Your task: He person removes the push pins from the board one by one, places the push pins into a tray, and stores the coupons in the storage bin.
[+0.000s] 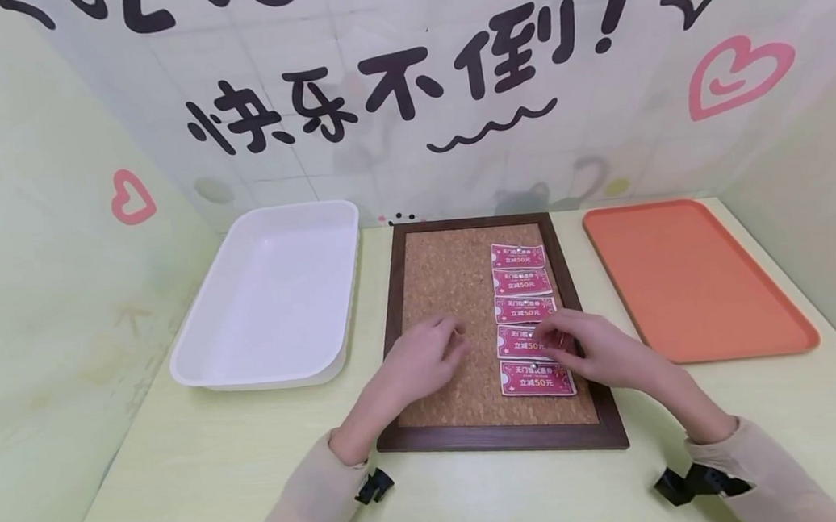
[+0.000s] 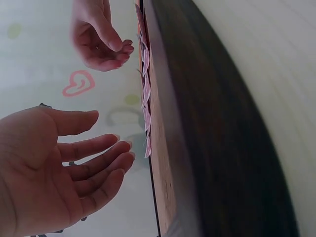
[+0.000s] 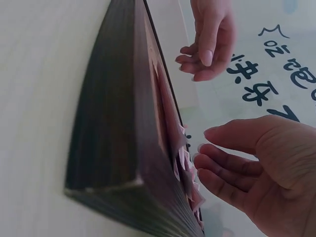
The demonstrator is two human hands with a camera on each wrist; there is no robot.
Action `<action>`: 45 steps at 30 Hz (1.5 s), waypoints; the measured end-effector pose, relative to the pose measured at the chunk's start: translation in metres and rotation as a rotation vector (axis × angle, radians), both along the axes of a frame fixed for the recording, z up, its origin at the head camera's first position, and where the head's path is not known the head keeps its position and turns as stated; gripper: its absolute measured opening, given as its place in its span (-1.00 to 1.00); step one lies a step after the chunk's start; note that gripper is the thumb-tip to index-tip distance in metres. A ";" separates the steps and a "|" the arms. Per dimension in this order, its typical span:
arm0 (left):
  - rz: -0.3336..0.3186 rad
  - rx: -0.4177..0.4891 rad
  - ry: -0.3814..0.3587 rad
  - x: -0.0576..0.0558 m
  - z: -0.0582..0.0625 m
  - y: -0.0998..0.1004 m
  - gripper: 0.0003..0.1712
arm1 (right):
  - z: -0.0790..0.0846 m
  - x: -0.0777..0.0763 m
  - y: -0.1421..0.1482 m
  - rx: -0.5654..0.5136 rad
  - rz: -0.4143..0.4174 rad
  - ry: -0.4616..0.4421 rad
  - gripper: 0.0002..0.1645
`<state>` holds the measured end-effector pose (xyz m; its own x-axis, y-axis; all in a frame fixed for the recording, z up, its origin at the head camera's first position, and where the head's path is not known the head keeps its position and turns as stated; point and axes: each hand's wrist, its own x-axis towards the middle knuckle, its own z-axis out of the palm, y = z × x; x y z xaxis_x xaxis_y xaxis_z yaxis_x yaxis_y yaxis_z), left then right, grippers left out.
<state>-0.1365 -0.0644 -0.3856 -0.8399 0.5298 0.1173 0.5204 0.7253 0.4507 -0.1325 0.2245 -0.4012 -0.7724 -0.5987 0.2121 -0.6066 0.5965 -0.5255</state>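
A cork board [image 1: 448,275] in a dark wood frame [image 1: 503,437] lies flat on the table. Down its right side runs a column of several pink coupons [image 1: 538,380], each with a small shiny pin [image 1: 534,366] near its upper edge. My right hand [image 1: 595,350] hovers by the lower coupons and partly covers two of them. Its fingers bend loosely, with nothing between them in the right wrist view. Over the bare left half of the cork is my left hand [image 1: 428,357], fingers relaxed and holding nothing. From the side, the coupon edges [image 2: 147,94] curl up off the cork.
On the left of the table [image 1: 435,502] stands a deep white tray [image 1: 260,296]. To the right lies a flat orange tray [image 1: 696,282] with a low rim. A printed wall covering [image 1: 382,166] with black lettering rises right behind the board.
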 end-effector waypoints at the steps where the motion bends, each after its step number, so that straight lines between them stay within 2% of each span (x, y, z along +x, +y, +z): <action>1: -0.002 0.000 -0.016 0.001 0.000 0.002 -0.73 | -0.001 0.001 -0.001 -0.002 0.009 -0.022 -0.71; 6: -0.013 -0.022 -0.066 0.003 -0.002 0.014 -0.79 | -0.005 0.003 -0.005 0.012 0.025 -0.109 -0.73; 13: -0.027 -0.067 -0.091 0.006 -0.006 0.026 -0.79 | -0.007 0.004 -0.008 0.035 0.036 -0.124 -0.75; 20: -0.063 -0.107 -0.085 0.007 -0.010 0.035 -0.80 | -0.009 0.003 -0.010 0.058 0.030 -0.130 -0.75; 27: -0.088 -0.062 -0.169 0.003 -0.015 0.041 -0.78 | -0.010 0.002 -0.014 0.071 0.032 -0.130 -0.76; 34: -0.104 0.032 -0.269 -0.005 -0.020 0.043 -0.90 | -0.010 -0.001 -0.017 0.088 0.032 -0.128 -0.79; 45: -0.079 0.075 -0.320 -0.006 -0.022 0.046 -0.89 | -0.007 -0.003 -0.021 0.122 0.006 -0.149 -0.78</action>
<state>-0.1429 -0.0181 -0.4075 -0.7970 0.5948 -0.1045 0.3972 0.6466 0.6512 -0.1360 0.2036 -0.4086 -0.7862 -0.6176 0.0211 -0.5312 0.6579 -0.5339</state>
